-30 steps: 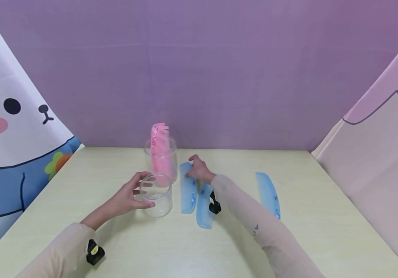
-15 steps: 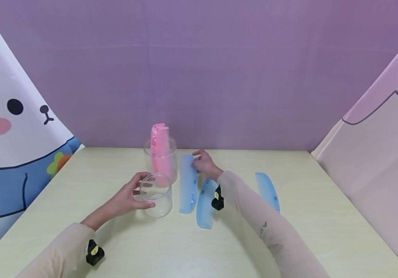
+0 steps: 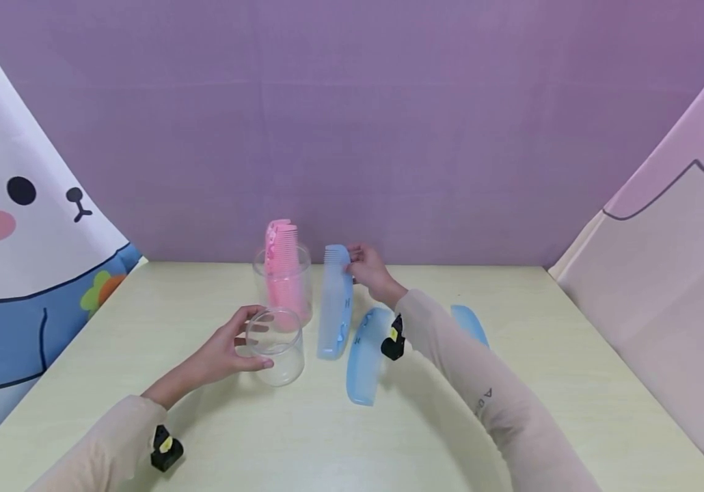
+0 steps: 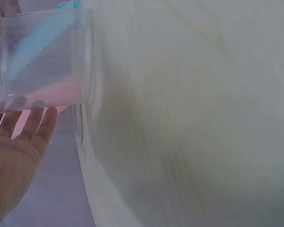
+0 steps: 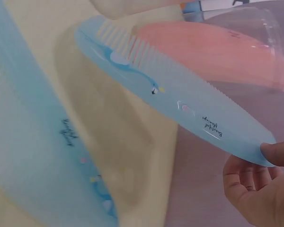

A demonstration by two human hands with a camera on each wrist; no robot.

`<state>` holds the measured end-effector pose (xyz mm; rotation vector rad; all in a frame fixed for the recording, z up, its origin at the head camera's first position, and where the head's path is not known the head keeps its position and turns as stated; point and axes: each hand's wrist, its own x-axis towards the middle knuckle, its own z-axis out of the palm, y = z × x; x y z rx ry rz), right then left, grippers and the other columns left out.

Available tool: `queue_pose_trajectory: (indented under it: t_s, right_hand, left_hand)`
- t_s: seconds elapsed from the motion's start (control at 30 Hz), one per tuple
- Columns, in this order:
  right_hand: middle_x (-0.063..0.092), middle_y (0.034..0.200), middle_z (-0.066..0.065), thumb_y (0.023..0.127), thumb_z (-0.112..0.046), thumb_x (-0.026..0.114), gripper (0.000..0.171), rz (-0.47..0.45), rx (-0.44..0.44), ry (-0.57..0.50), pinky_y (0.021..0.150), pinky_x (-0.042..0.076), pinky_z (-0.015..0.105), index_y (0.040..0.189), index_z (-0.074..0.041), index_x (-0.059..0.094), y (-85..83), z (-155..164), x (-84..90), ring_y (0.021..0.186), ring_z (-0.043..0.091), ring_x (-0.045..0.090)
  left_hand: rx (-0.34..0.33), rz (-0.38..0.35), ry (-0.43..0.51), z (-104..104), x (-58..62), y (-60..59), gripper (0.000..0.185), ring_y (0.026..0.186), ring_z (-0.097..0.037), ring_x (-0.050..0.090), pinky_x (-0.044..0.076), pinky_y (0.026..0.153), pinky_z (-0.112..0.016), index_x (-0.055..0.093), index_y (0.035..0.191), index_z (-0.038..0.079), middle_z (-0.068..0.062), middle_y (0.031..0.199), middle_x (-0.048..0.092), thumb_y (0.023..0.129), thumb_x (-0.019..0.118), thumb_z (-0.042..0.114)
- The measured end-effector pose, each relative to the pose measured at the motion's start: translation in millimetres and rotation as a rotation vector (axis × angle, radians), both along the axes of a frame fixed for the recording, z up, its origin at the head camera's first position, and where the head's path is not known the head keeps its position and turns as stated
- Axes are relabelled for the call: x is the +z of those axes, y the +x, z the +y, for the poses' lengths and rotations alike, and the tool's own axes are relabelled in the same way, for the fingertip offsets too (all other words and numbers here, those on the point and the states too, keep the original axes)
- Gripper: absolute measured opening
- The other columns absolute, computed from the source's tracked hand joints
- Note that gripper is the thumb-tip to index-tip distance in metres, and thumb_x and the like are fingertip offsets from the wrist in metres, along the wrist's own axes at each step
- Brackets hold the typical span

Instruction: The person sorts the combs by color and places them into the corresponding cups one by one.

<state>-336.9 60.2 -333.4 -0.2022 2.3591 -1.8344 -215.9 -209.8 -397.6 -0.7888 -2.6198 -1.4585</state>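
Note:
My right hand (image 3: pixel 369 270) pinches the top end of a blue comb (image 3: pixel 335 304) and tilts it up; whether its lower end touches the table I cannot tell. The right wrist view shows that blue comb (image 5: pixel 180 104) held at its tip by my thumb and fingers (image 5: pixel 255 184). My left hand (image 3: pixel 224 348) grips an empty clear cup (image 3: pixel 278 344) standing on the table; the cup (image 4: pixel 42 61) fills the left wrist view's top left. Behind it a second clear cup (image 3: pixel 284 283) holds pink combs (image 3: pixel 281 263). Two more blue combs (image 3: pixel 363 355) (image 3: pixel 469 321) lie flat.
The pale yellow-green table (image 3: pixel 573 383) is bounded by a purple backdrop (image 3: pixel 389 123), a rabbit-print cloth (image 3: pixel 14 219) at left and a pink cloth (image 3: pixel 678 273) at right. My right forearm (image 3: pixel 481 389) crosses over the rightmost comb.
My right hand has lifted the far end of the blue comb off the table, raising it from flat to steeply tilted. The left hand and its cup stayed put.

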Motion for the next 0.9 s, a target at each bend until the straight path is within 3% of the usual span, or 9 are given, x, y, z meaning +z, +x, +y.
queue_pose_trajectory:
  t_s: [0.57,0.9]
  right_hand:
    - [0.054,0.107,0.014,0.087,0.004,0.052,0.04,0.22,-0.063,-0.117,0.067,0.048,0.026,0.126,-0.004,0.044,4.4,12,57.3,0.09,0.019,0.052]
    - [0.058,0.107,0.011,0.087,0.003,0.055,0.038,0.319,-0.019,-0.193,0.074,0.052,0.03,0.122,-0.008,0.048,15.7,12,88.2,0.096,0.021,0.056]
  left_hand:
    - [-0.013,-0.013,0.0,0,-0.7,-0.1,0.08,0.114,-0.036,0.05,0.051,0.085,-0.034,0.032,0.131,0.006,-0.016,0.127,0.046,0.069,0.08,0.019]
    - [-0.009,-0.012,-0.003,0,1.2,0.1,0.079,0.115,-0.036,0.05,0.051,0.086,-0.045,0.032,0.13,0.007,-0.017,0.128,0.045,0.069,0.08,0.02]
